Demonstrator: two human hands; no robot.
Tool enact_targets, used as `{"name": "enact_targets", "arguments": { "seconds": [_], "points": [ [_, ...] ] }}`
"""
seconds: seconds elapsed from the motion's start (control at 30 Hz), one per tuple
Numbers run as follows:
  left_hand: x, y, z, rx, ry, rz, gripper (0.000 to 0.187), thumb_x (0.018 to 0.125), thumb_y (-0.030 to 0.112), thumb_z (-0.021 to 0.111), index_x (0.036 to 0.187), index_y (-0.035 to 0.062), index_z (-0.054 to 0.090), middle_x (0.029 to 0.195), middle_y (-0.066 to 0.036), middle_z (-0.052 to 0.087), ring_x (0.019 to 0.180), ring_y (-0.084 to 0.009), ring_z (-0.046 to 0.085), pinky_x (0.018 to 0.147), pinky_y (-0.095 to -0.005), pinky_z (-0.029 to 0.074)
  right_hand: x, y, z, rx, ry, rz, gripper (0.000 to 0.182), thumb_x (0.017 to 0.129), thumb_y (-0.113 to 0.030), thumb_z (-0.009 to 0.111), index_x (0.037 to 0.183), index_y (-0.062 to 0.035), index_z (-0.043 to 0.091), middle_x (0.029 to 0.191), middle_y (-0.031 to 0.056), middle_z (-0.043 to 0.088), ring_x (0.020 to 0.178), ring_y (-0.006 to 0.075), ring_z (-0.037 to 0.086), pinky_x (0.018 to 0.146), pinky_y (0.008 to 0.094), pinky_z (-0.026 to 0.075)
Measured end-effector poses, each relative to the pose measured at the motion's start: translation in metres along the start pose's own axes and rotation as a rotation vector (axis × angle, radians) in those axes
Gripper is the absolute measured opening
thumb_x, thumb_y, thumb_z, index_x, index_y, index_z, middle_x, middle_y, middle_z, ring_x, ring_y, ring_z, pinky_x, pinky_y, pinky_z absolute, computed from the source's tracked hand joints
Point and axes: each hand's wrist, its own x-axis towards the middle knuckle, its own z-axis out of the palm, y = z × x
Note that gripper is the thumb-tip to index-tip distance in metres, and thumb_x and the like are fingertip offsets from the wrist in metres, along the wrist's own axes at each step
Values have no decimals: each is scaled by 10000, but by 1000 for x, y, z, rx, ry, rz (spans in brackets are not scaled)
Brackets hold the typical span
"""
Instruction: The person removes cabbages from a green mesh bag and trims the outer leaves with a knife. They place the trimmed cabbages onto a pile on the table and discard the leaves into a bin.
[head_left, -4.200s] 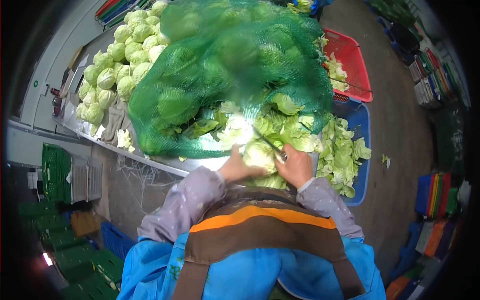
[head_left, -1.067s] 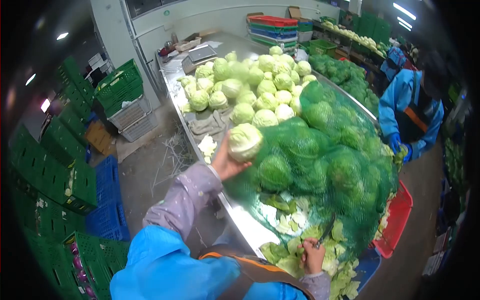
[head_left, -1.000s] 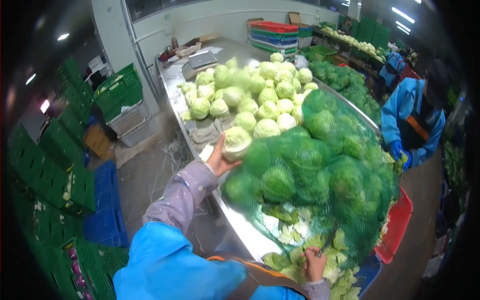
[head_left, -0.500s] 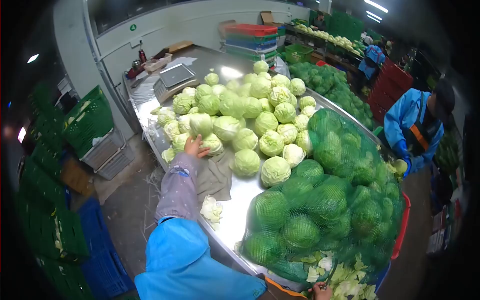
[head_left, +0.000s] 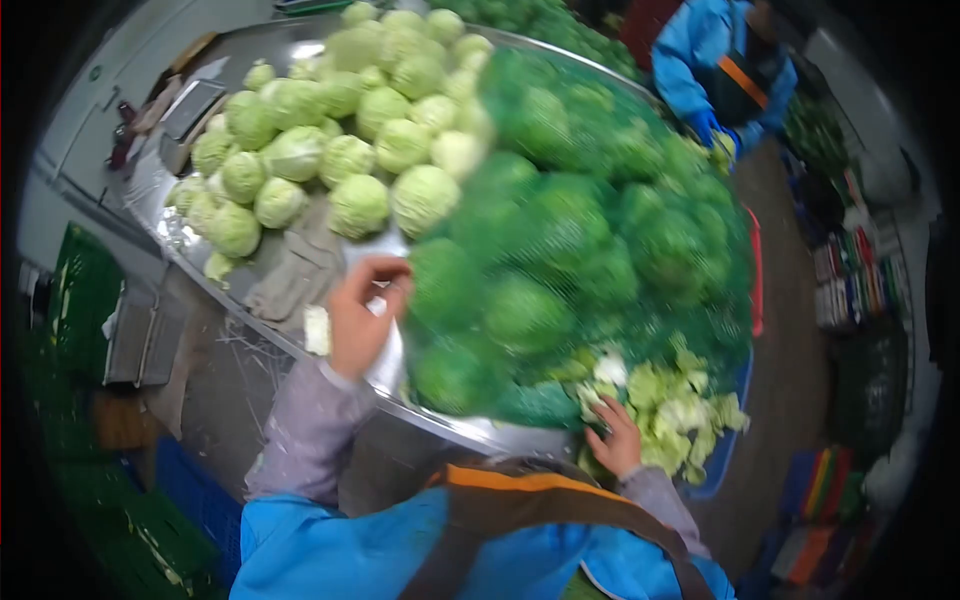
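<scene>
My left hand (head_left: pixel 362 312) is above the metal table beside the green net bag (head_left: pixel 540 225) of cabbages. Its fingers are curved and spread from the thumb, with nothing between them. My right hand (head_left: pixel 616 440) is at the table's front edge, fingers apart and touching loose cabbage leaves (head_left: pixel 680 420). Pale trimmed cabbages (head_left: pixel 358 206) are heaped on the far left of the table. A crumpled grey-brown cloth (head_left: pixel 295 275) lies left of my left hand, with a pale leaf scrap (head_left: pixel 317 330) close to the wrist.
The metal table (head_left: pixel 480 432) runs along my front. A scale (head_left: pixel 193 108) stands at its far left. Under the leaves is a blue crate (head_left: pixel 722 462). Across the table a person (head_left: pixel 715 70) in blue gloves handles a cabbage. Green crates (head_left: pixel 85 300) stand on the left.
My left hand has come off a pale cabbage and moved back toward the net bag. My right hand has risen to the leaves; the dark thin tool by it no longer shows. The view has tilted down.
</scene>
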Motion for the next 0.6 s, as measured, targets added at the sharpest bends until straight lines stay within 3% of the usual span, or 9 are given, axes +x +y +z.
{"name": "enact_targets", "arguments": {
  "seconds": [0.07,0.13,0.23,0.27,0.37,0.43,0.5,0.53,0.6],
  "points": [
    [-51,25,66,105,-355,99,182,807,54,622,987,39,606,897,-81,649,807,-203,634,744,-287,498,3,-2,-10,-53,-230,224,476,677,-183,717,1137,-189,593,1307,128,500,838,287,644,700,375,529],
    [-95,14,130,48,-695,158,227,795,88,618,1016,39,604,983,-148,627,927,-294,619,842,-340,485,-8,31,-12,-133,-215,122,546,670,-215,728,1190,-225,560,1348,101,467,764,272,651,645,383,530],
    [-119,-45,196,360,-796,336,299,780,105,606,1073,47,595,1101,-185,582,1067,-342,553,941,-386,439,-29,88,-44,-133,-204,146,568,678,-224,725,1213,-181,540,1367,71,454,905,290,630,744,378,522],
    [-117,-57,199,389,-805,186,367,769,110,600,1130,43,576,1182,-182,543,1146,-331,503,997,-399,400,-37,108,-54,-118,-174,104,567,680,-228,723,1212,-162,540,1374,66,448,957,294,617,779,377,515],
    [-109,-75,187,621,-595,-190,550,763,110,619,1290,108,462,1161,-175,595,1041,-345,583,913,-410,464,-68,156,-98,-173,-168,170,534,689,-233,733,1184,-134,559,1261,80,541,965,301,608,802,369,505],
    [-103,-69,189,706,-604,-105,569,770,141,605,1317,147,447,1066,-179,628,945,-358,612,829,-431,491,-77,183,-118,-225,-124,115,494,691,-226,744,1151,-138,585,1173,98,606,901,299,630,768,365,514],
    [-99,-42,208,776,-644,-44,556,777,143,588,1315,170,451,1033,-178,636,911,-361,616,794,-433,496,-74,190,-147,-245,-280,473,419,698,-166,725,1094,-91,613,1047,134,646,896,288,634,768,342,506],
    [-98,-30,228,814,-696,-19,549,776,142,584,1309,181,456,1024,-178,638,900,-361,616,784,-433,496,-71,197,-155,-236,-283,457,419,698,-166,725,1094,-91,613,1047,134,646,896,288,634,768,342,506],
    [-96,-8,273,940,-911,-64,527,797,163,580,1310,196,465,1050,-158,640,913,-344,624,809,-426,495,-63,208,-166,70,155,148,348,711,-112,692,1046,-46,631,974,143,654,883,256,641,739,330,504]
  ]
}}
